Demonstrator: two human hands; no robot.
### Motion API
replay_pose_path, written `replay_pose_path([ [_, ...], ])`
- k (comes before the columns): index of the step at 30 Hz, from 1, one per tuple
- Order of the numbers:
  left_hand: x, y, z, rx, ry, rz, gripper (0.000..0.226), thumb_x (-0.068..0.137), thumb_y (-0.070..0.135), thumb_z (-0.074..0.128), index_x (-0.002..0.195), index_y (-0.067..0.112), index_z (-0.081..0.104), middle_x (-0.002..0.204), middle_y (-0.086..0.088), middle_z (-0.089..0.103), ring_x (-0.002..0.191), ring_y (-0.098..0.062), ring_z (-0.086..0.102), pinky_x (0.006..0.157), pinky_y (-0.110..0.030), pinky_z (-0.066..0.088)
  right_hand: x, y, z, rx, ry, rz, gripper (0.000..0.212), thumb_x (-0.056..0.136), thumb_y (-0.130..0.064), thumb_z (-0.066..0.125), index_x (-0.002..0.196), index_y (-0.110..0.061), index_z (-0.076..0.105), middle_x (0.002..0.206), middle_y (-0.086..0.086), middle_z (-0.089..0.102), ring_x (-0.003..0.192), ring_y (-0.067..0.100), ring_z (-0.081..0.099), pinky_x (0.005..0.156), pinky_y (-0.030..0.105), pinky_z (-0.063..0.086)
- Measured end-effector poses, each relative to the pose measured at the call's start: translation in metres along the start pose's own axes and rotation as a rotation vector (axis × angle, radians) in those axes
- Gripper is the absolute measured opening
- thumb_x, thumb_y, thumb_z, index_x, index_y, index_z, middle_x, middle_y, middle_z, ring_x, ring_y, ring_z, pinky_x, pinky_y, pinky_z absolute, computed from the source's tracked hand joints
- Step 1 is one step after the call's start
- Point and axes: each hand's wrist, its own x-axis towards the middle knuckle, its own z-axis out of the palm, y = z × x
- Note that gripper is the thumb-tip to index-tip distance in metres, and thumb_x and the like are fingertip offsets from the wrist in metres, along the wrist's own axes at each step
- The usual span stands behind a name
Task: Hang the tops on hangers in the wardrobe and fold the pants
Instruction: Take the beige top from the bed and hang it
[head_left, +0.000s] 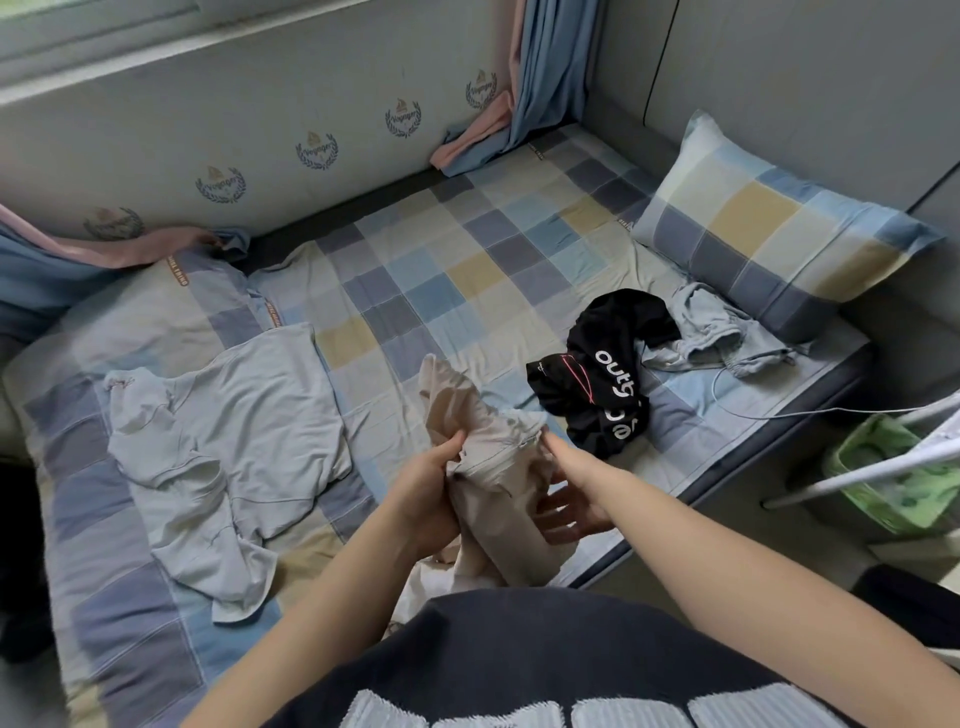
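Zero items look finished: your left hand (428, 493) and right hand (569, 501) grip the beige garment (488, 415) at the bed's (467, 249) front edge. The grey top (228, 457), black garment (587, 379) and blue pants (711, 332) still lie loose.

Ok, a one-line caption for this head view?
Left hand and right hand hold a beige garment over the bed; a pale top, black garment and grey pants lie on it.
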Motion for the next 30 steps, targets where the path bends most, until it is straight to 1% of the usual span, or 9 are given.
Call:
replay_pose_path([
  [5, -0.009, 0.002, 0.005, 0.016, -0.048, 0.017, 0.046, 0.100, 0.035, 0.050, 0.130, 0.003, 0.065, 0.125, -0.019, 0.069, 0.110, -0.031, 0.069, 0.088, -0.039, 0.056, 0.008, -0.010, 0.009, 0.253, -0.038, -0.156, 0.016, 0.097, -0.024, 0.056, 0.094, -0.010, 0.064, 0.087, 0.010, 0.066, 0.077, 0.025, 0.067, 0.068, 0.038, 0.056],
  [7, -0.007, 0.002, 0.001, 0.009, -0.019, 0.036, 0.045, 0.102, 0.034, 0.050, 0.132, 0.003, 0.063, 0.131, -0.020, 0.066, 0.122, -0.034, 0.063, 0.097, -0.041, 0.052, 0.008, -0.013, 0.009, 0.286, -0.005, -0.210, 0.017, 0.096, -0.004, 0.049, 0.091, -0.011, 0.064, 0.082, 0.009, 0.064, 0.074, 0.022, 0.063, 0.066, 0.036, 0.053],
  [11, 0.003, -0.004, -0.011, 0.082, 0.135, 0.118, 0.031, 0.103, 0.030, 0.056, 0.123, 0.009, 0.067, 0.116, -0.012, 0.074, 0.113, -0.029, 0.068, 0.098, -0.041, 0.053, -0.003, -0.028, 0.001, 0.440, 0.036, -0.393, 0.014, 0.097, -0.006, 0.057, 0.091, -0.015, 0.066, 0.076, 0.009, 0.066, 0.067, 0.024, 0.062, 0.062, 0.034, 0.052],
  [14, 0.009, -0.011, -0.022, 0.451, 0.343, 0.111, 0.024, 0.098, 0.031, 0.064, 0.106, 0.009, 0.070, 0.089, -0.006, 0.074, 0.084, -0.021, 0.068, 0.074, -0.032, 0.053, -0.014, -0.041, -0.009, 0.462, -0.001, -0.537, 0.024, 0.102, -0.003, 0.040, 0.102, -0.005, 0.064, 0.087, 0.016, 0.069, 0.079, 0.030, 0.067, 0.076, 0.042, 0.057],
  [17, 0.012, -0.012, -0.036, 1.065, 0.339, 0.016, 0.033, 0.089, 0.038, 0.070, 0.087, 0.005, 0.075, 0.069, -0.004, 0.065, 0.061, -0.018, 0.057, 0.058, -0.027, 0.044, -0.029, -0.052, -0.012, 0.438, -0.029, -0.630, 0.030, 0.099, 0.000, 0.033, 0.112, 0.001, 0.060, 0.095, 0.020, 0.065, 0.092, 0.034, 0.063, 0.098, 0.052, 0.050],
  [20, 0.013, -0.005, -0.035, 1.377, 0.322, 0.103, 0.036, 0.088, 0.050, 0.067, 0.073, 0.019, 0.077, 0.062, 0.003, 0.060, 0.060, -0.020, 0.057, 0.055, -0.023, 0.043, -0.050, -0.056, -0.013, 0.442, -0.125, -0.698, 0.033, 0.095, 0.000, 0.032, 0.085, -0.007, 0.063, 0.085, 0.014, 0.064, 0.083, 0.029, 0.064, 0.087, 0.043, 0.054],
  [23, 0.017, 0.005, -0.025, 1.337, 0.505, 0.403, 0.046, 0.087, 0.063, 0.062, 0.105, 0.021, 0.061, 0.098, 0.002, 0.066, 0.092, -0.021, 0.064, 0.082, -0.037, 0.054, -0.074, -0.053, -0.015, 0.371, -0.269, -0.709, 0.043, 0.092, -0.002, 0.030, 0.078, -0.011, 0.070, 0.082, 0.011, 0.069, 0.079, 0.025, 0.069, 0.076, 0.037, 0.059],
  [25, 0.023, 0.014, -0.012, 1.173, 0.464, 0.422, 0.069, 0.084, 0.074, 0.058, 0.121, 0.016, 0.056, 0.111, -0.001, 0.064, 0.100, -0.021, 0.063, 0.090, -0.043, 0.054, -0.090, -0.051, -0.017, 0.298, -0.295, -0.728, 0.038, 0.092, -0.002, 0.030, 0.090, -0.007, 0.068, 0.091, 0.015, 0.069, 0.087, 0.027, 0.070, 0.084, 0.042, 0.058],
  [30, 0.033, 0.028, 0.010, 0.768, 0.212, -0.137, 0.078, 0.070, 0.091, 0.053, 0.108, 0.023, 0.054, 0.104, -0.006, 0.071, 0.086, -0.021, 0.075, 0.074, -0.033, 0.061, -0.115, -0.041, -0.024, 0.184, -0.351, -0.735, 0.048, 0.092, -0.001, 0.028, 0.130, 0.015, 0.053, 0.125, 0.033, 0.058, 0.116, 0.045, 0.057, 0.105, 0.059, 0.043],
])
